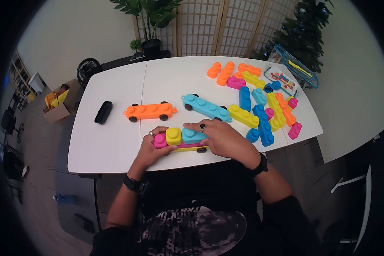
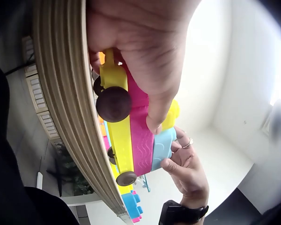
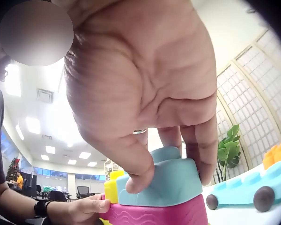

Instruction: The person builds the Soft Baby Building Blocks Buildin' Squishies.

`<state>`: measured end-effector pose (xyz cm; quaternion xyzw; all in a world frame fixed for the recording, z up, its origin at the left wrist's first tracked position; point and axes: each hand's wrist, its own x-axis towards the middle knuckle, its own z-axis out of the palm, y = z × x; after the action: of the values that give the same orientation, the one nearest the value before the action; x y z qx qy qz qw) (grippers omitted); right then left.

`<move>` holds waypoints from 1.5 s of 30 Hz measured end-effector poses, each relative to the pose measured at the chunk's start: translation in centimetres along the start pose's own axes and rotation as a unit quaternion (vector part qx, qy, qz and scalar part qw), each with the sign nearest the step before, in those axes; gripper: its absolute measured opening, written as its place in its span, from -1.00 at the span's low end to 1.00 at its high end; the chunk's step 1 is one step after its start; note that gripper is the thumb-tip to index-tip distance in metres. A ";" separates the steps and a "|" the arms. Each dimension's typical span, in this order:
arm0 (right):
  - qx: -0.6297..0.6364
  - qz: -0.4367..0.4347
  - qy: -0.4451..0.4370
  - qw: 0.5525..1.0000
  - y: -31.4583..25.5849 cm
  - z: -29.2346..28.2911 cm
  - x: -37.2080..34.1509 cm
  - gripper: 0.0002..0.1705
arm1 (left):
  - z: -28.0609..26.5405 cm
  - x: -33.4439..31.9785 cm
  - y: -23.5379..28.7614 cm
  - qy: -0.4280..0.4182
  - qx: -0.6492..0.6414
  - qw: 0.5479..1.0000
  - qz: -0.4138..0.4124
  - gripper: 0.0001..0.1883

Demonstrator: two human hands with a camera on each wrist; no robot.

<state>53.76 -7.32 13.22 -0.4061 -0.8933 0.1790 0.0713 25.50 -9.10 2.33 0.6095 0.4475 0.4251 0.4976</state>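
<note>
At the near edge of the table [image 1: 109, 149], the left hand [image 1: 150, 152] grips the pink block [image 2: 141, 140] atop the yellow car [image 2: 121, 140]; the right hand [image 1: 228, 140] pinches the blue block [image 1: 193, 136] above (beside a yellow block [image 1: 173, 136]).

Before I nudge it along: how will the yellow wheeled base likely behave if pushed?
The yellow wheeled base would probably roll lengthwise on its dark wheels. It looks like moulded plastic, so likely stiff. With a pink block and light-blue block stacked above, it may tip more easily.
</note>
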 end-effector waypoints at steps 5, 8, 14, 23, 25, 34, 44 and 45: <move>0.004 -0.025 0.022 0.999 0.5 1.4 0.1 -0.06 | 0.1 0.1 -0.8 0.010 -0.007 1.000 0.024 -0.41; -0.025 0.010 0.046 0.999 -0.2 3.1 0.2 0.03 | 0.7 0.5 0.0 0.013 -0.020 1.000 0.009 -0.42; -0.079 0.041 0.050 0.995 -1.4 3.6 0.0 0.12 | 0.2 -0.1 -0.3 0.019 -0.026 0.999 -0.003 -0.42; 0.117 0.066 0.003 0.991 8.7 -5.7 7.4 -0.19 | 0.2 0.1 -0.5 0.000 -0.035 0.999 0.030 -0.46; 0.027 0.103 0.106 0.989 13.5 -7.2 10.8 -0.47 | 0.2 0.0 -0.3 -0.001 -0.022 1.000 0.023 -0.46; -0.222 0.109 0.150 0.957 25.9 -3.0 21.4 -0.56 | -0.4 -0.1 0.4 -0.009 0.010 1.000 0.014 -0.42; -0.297 0.017 0.172 0.939 24.4 -3.6 21.5 -0.68 | -0.7 0.3 -1.2 0.005 0.031 0.998 0.053 -0.40; -0.278 -0.025 0.207 0.938 23.7 -4.0 21.2 -0.66 | -0.6 0.2 -1.1 0.008 0.027 0.998 0.049 -0.40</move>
<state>57.48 24.03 7.59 -0.4149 -0.8829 -0.1666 0.1435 24.81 -8.61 1.32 0.6410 0.4321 0.4413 0.4557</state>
